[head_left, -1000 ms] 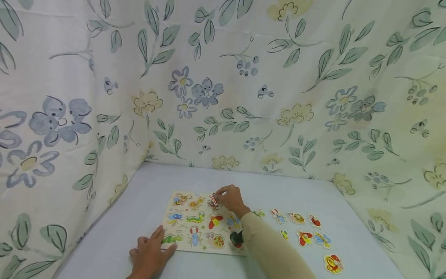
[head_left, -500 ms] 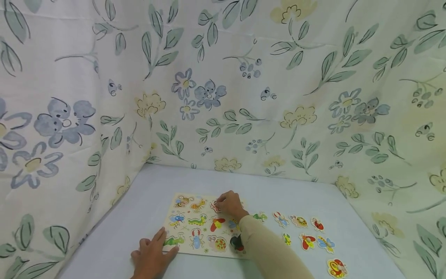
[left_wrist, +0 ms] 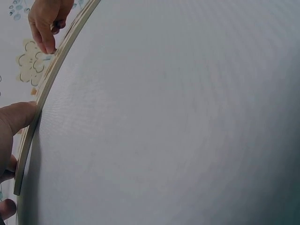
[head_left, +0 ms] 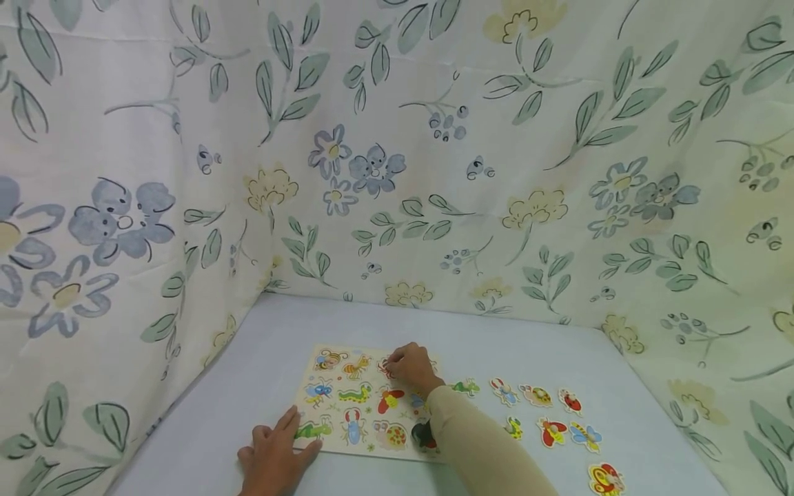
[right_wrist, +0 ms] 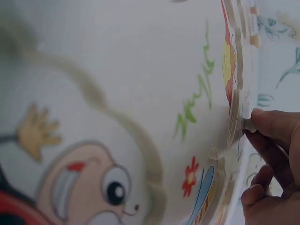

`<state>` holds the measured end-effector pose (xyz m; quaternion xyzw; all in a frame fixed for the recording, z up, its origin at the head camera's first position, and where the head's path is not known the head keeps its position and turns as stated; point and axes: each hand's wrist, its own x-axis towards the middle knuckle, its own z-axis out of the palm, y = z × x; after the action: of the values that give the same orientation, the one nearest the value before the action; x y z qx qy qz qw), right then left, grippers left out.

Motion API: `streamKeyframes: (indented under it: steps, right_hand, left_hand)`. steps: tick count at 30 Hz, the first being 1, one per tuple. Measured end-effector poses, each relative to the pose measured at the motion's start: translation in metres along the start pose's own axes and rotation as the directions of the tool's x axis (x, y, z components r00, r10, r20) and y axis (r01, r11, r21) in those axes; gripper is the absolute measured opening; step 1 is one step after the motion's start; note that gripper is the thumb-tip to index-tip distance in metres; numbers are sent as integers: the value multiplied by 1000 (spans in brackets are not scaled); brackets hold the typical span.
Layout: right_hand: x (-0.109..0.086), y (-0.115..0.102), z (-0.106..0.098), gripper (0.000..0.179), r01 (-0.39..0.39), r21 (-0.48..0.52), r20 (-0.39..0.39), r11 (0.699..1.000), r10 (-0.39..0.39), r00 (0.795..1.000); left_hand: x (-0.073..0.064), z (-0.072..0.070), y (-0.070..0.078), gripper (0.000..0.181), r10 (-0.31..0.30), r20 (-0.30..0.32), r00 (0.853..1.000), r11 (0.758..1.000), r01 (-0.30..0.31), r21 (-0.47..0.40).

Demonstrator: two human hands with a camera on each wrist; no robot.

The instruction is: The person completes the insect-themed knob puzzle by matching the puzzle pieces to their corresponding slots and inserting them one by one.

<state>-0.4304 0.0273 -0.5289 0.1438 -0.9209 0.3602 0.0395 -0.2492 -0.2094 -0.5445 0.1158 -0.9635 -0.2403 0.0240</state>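
Red-and-white wooden piece [right_wrist: 236, 117] I see pinched in the right hand [head_left: 414, 368], near the far edge of the cream rectangular board [head_left: 336, 445]; the left hand [head_left: 273, 453] rests spread at its near-left corner.

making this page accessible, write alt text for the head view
A person's right hand pinches a red puzzle piece at the far row of a bug puzzle board; the left hand rests at its near-left corner. Loose bug pieces lie rightward on a white table.

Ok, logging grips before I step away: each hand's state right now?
Left hand: open, resting at the corner of the puzzle board.
Right hand: closed, pinching the knob of a red bug piece.
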Motion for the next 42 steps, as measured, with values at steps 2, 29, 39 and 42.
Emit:
streamKeyframes:
  steps: [2,29,39,42]
  right_hand:
    - [-1,0,-1,11,6,-3,10,1000,-6,1000]
    - [-48,-36,-109,16,170,195,-92,966,-155,984]
    - [-110,-30,-185,17,269,222,-265,937,-208,942]
    - [-126,-24,-203,18,254,186,-317,949,-187,930]
  left_hand:
    - [-1,0,0,87,5,-3,1000,1000,-5,-3]
    - [2,4,-4,91,-21,38,999,1000,21,-7]
    - [0,2,2,89,-11,17,1000,1000,12,-11]
    - [-2,-1,2,88,-5,13,1000,1000,5,-17]
